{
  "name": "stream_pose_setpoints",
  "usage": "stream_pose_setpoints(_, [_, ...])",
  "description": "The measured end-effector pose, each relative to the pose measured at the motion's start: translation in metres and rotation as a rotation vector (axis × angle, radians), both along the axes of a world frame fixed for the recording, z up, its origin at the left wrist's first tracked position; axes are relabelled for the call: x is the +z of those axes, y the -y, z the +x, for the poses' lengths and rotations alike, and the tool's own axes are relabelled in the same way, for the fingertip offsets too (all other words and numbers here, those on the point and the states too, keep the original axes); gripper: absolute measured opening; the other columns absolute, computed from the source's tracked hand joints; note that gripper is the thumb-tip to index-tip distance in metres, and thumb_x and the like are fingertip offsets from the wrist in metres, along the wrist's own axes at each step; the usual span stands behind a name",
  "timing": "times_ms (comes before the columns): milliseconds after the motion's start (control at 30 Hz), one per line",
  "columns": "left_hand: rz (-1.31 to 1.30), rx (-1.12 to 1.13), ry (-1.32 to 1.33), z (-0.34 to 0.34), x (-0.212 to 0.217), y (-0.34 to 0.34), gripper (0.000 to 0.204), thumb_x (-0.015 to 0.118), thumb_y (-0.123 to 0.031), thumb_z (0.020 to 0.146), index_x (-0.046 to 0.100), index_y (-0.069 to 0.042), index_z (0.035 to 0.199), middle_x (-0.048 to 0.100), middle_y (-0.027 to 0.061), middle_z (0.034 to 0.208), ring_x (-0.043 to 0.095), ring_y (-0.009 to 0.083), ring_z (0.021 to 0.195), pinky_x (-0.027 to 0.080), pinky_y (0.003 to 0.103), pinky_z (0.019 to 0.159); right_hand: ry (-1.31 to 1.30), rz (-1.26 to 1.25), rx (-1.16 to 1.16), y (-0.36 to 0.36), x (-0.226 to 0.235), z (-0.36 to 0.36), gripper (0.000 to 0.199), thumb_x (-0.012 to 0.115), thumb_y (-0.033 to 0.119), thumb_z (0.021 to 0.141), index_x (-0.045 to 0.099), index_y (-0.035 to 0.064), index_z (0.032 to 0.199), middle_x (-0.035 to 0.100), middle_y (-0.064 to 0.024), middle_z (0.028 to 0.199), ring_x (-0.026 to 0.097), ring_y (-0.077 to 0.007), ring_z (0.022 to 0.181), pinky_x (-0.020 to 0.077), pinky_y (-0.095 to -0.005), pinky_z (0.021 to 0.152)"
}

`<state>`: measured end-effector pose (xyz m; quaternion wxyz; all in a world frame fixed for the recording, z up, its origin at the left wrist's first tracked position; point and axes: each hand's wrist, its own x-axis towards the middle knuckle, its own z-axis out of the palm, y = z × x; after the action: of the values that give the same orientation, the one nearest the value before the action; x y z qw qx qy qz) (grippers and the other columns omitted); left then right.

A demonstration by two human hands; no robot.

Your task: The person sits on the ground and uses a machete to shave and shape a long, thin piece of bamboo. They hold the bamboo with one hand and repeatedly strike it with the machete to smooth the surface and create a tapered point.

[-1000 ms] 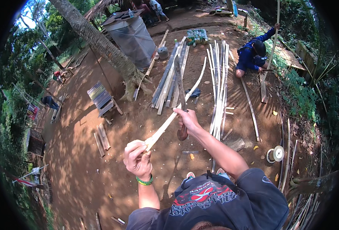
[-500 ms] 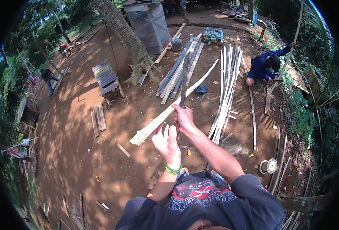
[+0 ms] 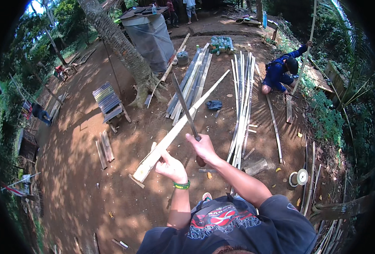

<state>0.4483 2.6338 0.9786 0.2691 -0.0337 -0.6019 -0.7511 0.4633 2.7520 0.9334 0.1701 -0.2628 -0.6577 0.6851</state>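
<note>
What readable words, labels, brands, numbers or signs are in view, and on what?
Dark shirt: pale lettering around a red-and-white graphic; wording not copied here.
Shirt sleeve: small pale mark, too small to read.
Green wristband: yellowish marks, too small to read.
Machete, bamboo strip: no lettering visible.

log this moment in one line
left hand: touching pale bamboo strip near one end | right hand: gripping machete by handle | machete: overlapping strip in view | beyond: long slats
</note>
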Motion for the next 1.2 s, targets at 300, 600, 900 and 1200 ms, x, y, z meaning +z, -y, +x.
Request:
stream_pose_setpoints(300, [-0.04,-0.094,-0.26,-0.012,0.057,0.018,0.028,0.061,-0.006,0.096,0.058,0.01,0.119,0.064,0.0153,0.11,0.062,0.0172,0.088,0.048,0.025,0.079,0.178,0.255,-0.031,-0.026,0.003,0.105,0.046,0.069,0.041,0.089,0.066,-0.0024,0.075,0.051,-0.0043,0.053,0.044,-0.0116,0.052,0.0351,-0.0346,0.05])
stream_pose_setpoints(600, [-0.086,-0.32,-0.679,-0.016,0.098,-0.028,0.018,0.072,0.002,0.085,0.061,0.001,0.1,0.066,0.0161,0.098,0.066,0.0242,0.091,0.053,0.032,0.083,-0.093,0.082,0.135,-0.061,0.059,0.163,0.053,0.052,0.043,0.101,0.059,-0.0004,0.073,0.048,0.0001,0.056,0.044,-0.0075,0.055,0.0348,-0.0286,0.05])
stream_pose_setpoints(900, [-0.169,-0.535,-0.868,0.01,0.127,-0.065,0.02,0.077,0.002,0.079,0.062,0.001,0.093,0.065,0.0172,0.094,0.068,0.0259,0.085,0.059,0.037,0.076,-0.276,0.171,0.3,-0.085,0.13,0.188,0.057,0.04,0.044,0.105,0.053,0.0016,0.069,0.046,-0.0012,0.053,0.042,-0.0096,0.051,0.0349,-0.0299,0.048])
stream_pose_setpoints(1200, [-0.416,-0.591,-1.081,0.042,0.145,-0.084,0.024,0.081,-0.007,0.077,0.063,0.001,0.091,0.065,0.015,0.08,0.068,0.0273,0.07,0.055,0.032,0.059,-0.432,0.402,0.25,-0.097,0.14,0.203,0.052,0.047,0.039,0.103,0.055,-0.0018,0.071,0.044,-0.0104,0.051,0.043,-0.0152,0.048,0.0372,-0.0356,0.048])
